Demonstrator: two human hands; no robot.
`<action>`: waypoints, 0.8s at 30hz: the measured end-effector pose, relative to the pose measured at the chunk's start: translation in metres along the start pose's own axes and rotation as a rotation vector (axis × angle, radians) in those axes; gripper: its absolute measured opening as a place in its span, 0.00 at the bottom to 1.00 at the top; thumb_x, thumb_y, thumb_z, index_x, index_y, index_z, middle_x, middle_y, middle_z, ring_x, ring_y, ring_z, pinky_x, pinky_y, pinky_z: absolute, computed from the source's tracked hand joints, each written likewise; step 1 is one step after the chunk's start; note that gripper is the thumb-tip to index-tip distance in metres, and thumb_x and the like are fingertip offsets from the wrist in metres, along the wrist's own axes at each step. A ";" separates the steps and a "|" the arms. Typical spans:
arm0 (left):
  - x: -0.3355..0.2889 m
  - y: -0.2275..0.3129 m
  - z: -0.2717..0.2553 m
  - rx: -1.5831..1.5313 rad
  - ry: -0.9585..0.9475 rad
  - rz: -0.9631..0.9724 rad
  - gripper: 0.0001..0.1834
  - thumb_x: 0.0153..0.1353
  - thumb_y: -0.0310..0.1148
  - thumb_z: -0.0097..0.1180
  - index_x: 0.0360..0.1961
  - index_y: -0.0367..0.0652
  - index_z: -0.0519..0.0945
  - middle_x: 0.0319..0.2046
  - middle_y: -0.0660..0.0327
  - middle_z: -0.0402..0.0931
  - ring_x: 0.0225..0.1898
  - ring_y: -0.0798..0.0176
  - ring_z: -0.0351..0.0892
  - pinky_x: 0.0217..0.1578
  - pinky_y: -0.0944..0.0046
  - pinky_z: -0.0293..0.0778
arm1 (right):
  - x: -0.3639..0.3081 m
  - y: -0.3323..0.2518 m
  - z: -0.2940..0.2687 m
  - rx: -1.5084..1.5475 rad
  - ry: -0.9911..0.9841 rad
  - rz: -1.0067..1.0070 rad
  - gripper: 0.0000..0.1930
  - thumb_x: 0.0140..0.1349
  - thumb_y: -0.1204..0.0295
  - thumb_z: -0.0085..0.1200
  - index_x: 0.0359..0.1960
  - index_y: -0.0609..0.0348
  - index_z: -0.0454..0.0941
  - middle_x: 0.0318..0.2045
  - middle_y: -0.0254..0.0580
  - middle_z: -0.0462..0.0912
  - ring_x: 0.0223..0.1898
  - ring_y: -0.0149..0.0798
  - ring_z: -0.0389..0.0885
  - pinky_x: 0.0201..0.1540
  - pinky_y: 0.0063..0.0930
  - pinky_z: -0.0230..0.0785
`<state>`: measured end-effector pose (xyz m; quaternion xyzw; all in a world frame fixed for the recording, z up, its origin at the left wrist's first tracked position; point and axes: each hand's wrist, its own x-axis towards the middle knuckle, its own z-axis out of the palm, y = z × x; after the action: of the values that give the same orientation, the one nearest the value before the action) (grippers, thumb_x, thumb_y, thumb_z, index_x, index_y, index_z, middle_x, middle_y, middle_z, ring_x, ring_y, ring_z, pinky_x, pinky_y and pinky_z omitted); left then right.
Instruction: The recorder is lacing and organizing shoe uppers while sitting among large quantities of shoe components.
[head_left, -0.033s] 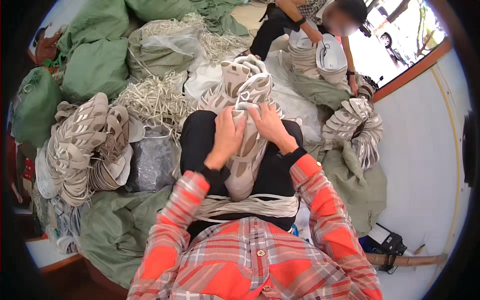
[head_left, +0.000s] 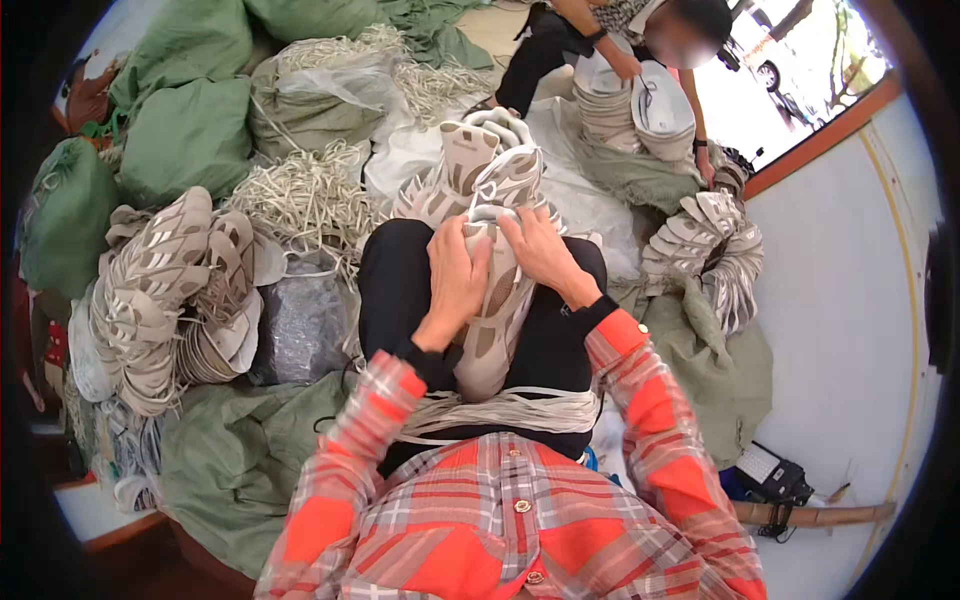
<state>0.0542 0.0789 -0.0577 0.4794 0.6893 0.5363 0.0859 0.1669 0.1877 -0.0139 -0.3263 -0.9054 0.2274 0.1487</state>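
A beige and white shoe upper lies lengthwise between my thighs, its toe end towards my body. My left hand is closed on the left edge of its far end. From the other side, my right hand grips the same end, thumb pressed near the opening. Whether a lace is between the fingertips is too small to tell. A bundle of pale laces lies across my lap. Just beyond my hands stand more uppers, one with a white lace looped through it.
Stacked uppers pile up on the left, beside a heap of loose laces. Green sacks fill the far left. More uppers lie at the right by a white wall. A co-worker's hand is over pale stacked pieces.
My left wrist and sleeve have shifted slightly towards my body. Both hands keep their hold on the shoe upper.
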 end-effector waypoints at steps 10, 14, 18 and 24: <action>-0.090 0.018 0.019 -0.089 -0.048 -0.182 0.52 0.50 0.34 0.65 0.67 0.33 0.43 0.66 0.39 0.44 0.67 0.41 0.46 0.66 0.53 0.44 | -0.037 0.011 -0.014 -0.118 -0.144 -0.300 0.20 0.66 0.69 0.41 0.53 0.73 0.62 0.45 0.66 0.69 0.49 0.60 0.68 0.52 0.42 0.63; -0.085 0.023 0.006 -0.077 -0.054 -0.147 0.51 0.48 0.32 0.66 0.66 0.33 0.45 0.63 0.38 0.49 0.65 0.39 0.50 0.65 0.54 0.49 | -0.023 -0.002 -0.019 -0.152 -0.001 -0.322 0.14 0.60 0.73 0.46 0.44 0.70 0.70 0.41 0.59 0.74 0.46 0.57 0.71 0.49 0.41 0.66; -0.055 0.004 -0.025 -0.233 -0.122 -0.368 0.35 0.45 0.30 0.67 0.54 0.32 0.67 0.48 0.44 0.70 0.50 0.47 0.73 0.51 0.57 0.69 | -0.012 -0.025 -0.007 0.007 -0.166 -0.343 0.15 0.56 0.72 0.50 0.43 0.68 0.72 0.41 0.58 0.74 0.46 0.56 0.72 0.50 0.42 0.65; -0.036 0.024 -0.046 0.213 -0.187 -0.291 0.09 0.56 0.28 0.46 0.29 0.32 0.75 0.21 0.39 0.72 0.27 0.36 0.74 0.27 0.50 0.71 | -0.002 -0.020 0.011 0.137 -0.073 -0.371 0.19 0.51 0.66 0.60 0.41 0.64 0.71 0.39 0.54 0.74 0.44 0.56 0.71 0.47 0.42 0.63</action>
<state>0.0580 0.0212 -0.0331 0.4288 0.7932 0.3955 0.1748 0.1533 0.1693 -0.0137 -0.1343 -0.9372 0.2687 0.1771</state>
